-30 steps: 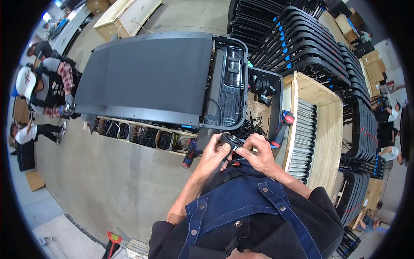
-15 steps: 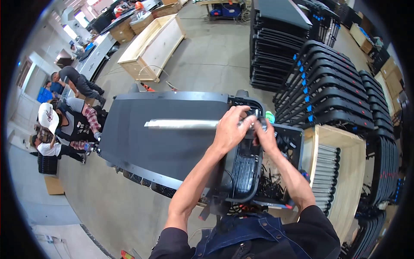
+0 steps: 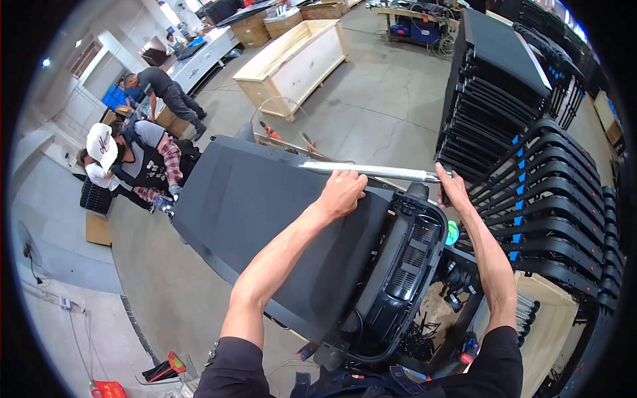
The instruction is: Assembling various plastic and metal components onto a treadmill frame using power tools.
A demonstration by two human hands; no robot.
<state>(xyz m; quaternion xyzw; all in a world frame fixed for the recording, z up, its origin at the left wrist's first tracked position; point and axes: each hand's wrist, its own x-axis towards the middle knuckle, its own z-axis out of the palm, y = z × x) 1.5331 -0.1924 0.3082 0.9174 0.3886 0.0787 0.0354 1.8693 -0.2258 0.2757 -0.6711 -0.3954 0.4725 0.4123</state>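
Observation:
My right hand (image 3: pixel 454 189) is closed around the black end of a silver tube (image 3: pixel 398 173), which looks partly wrapped in clear film. The tube lies crosswise above the far edge of a treadmill (image 3: pixel 279 219) with a black belt. Just below the tube, my left hand (image 3: pixel 342 193) has its fingers curled; what they grip is hidden. At the treadmill's right end, the uncovered motor bay (image 3: pixel 410 259) shows a black vented housing.
A bin of black parts (image 3: pixel 458 282) stands beside the motor bay. Stacked black frames (image 3: pixel 557 192) rise on the right. A co-worker in a white cap (image 3: pixel 105 147) holds a power tool (image 3: pixel 164 205) at the treadmill's left end. Beyond is a wooden crate (image 3: pixel 298 76).
The view has turned, and the tube has moved from over the belt's middle to its far edge. My hands, together at its end before, are now apart. The motor bay is uncovered to view.

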